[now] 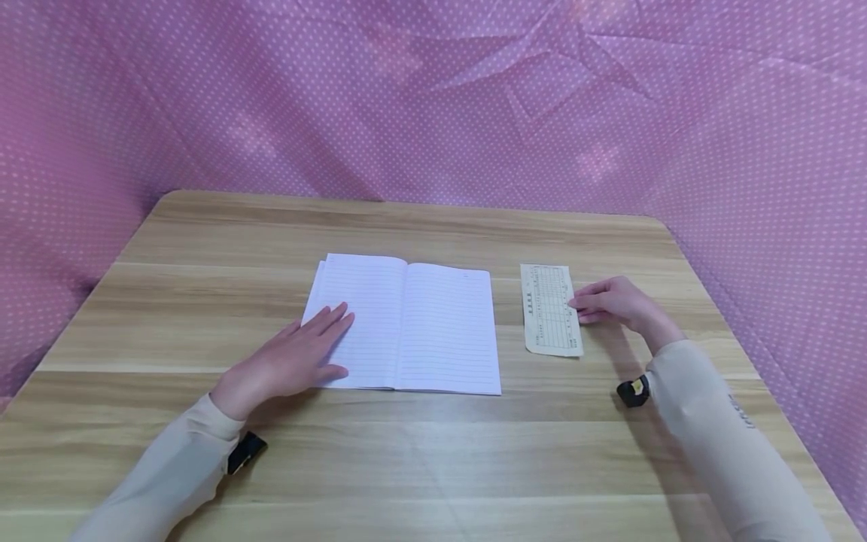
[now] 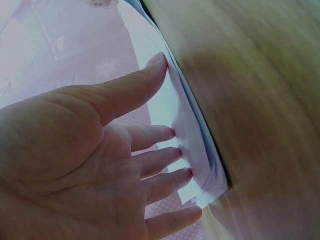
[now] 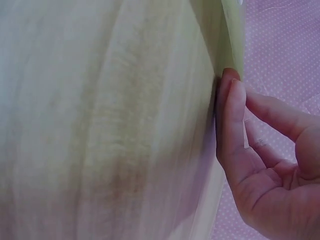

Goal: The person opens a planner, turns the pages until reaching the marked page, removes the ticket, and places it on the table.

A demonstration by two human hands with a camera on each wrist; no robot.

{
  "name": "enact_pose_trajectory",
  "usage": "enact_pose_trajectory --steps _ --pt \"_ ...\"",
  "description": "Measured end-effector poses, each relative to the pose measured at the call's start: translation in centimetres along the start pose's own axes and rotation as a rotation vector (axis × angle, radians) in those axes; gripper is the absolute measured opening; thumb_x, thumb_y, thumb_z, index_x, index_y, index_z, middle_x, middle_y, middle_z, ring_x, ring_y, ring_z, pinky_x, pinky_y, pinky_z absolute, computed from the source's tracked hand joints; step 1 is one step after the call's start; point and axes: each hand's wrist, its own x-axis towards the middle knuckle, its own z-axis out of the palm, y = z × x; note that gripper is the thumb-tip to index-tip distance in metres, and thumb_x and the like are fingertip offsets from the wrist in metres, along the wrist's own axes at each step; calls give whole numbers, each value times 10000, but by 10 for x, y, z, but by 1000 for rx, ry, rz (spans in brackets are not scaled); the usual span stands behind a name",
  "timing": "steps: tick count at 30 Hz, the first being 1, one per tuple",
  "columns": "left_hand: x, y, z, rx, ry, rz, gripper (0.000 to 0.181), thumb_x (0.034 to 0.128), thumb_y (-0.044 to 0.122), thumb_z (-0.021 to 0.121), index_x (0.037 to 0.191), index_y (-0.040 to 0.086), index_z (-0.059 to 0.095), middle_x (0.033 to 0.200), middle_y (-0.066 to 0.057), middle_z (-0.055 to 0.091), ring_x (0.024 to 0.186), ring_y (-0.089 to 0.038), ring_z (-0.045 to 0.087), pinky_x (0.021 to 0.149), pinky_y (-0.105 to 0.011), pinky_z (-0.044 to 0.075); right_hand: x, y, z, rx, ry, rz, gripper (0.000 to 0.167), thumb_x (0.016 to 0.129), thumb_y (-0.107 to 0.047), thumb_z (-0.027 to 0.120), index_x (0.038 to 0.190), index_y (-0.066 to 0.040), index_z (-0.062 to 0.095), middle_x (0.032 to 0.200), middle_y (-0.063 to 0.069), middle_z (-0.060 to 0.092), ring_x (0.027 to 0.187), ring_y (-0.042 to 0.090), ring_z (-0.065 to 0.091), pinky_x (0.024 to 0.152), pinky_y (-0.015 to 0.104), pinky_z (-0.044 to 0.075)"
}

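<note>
An open lined notebook (image 1: 447, 331) lies in the middle of the table, its pages blank. My left hand (image 1: 291, 357) rests on the left page with straight, spread fingers; in the left wrist view the fingertips touch the notebook's pages (image 2: 187, 125). To the right of the notebook is a pale yellowish receipt slip (image 1: 550, 312) printed with a grid and small characters, turned sideways. My right hand (image 1: 619, 301) pinches its right edge between thumb and fingers. The right wrist view shows the slip (image 3: 233, 40) edge-on above the fingertips.
The wood-grain table (image 1: 433, 467) has rounded far corners. Pink dotted cloth (image 1: 433, 113) hangs behind it and at both sides. A small black wrist camera (image 1: 634, 391) sits below the right cuff, another wrist camera (image 1: 247, 452) below the left cuff.
</note>
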Motion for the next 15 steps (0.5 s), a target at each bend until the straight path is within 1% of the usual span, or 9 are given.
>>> enact_pose_trajectory --steps 5,9,12,14,15 --pt "0 -1 0 -8 -5 -7 778 956 327 639 1537 -7 244 1604 -207 166 1455 -419 154 1116 -651 161 -1 -1 1 -8 21 11 461 951 -25 620 1294 229 445 887 51 712 769 107 694 809 292 570" --pt "0 -2 1 -12 -4 -10 778 955 322 641 1538 -7 244 1603 -208 166 1455 -420 153 1117 -651 158 -6 -5 5 -63 41 -24 407 957 -15 605 1257 233 486 945 148 722 782 141 711 814 327 572" --pt "0 -2 1 -9 -3 -11 776 956 319 641 1537 -8 244 1602 -210 169 1454 -421 154 1118 -651 158 -13 -10 11 -154 88 -57 370 953 -19 614 1219 222 526 1008 232 706 795 183 721 803 348 576" --pt "0 -2 1 -9 -2 -11 775 957 317 640 1538 -8 243 1602 -209 168 1455 -419 153 1119 -648 157 -19 -14 18 -259 137 -79 349 951 -44 626 1193 198 561 1024 260 695 812 221 722 788 353 581" --pt "0 -1 1 -8 -1 -10 775 957 318 639 1538 -8 242 1602 -209 167 1455 -419 153 1119 -648 157 -22 -16 22 -336 168 -95 344 951 -66 632 1184 180 578 1031 260 693 828 237 717 788 364 582"
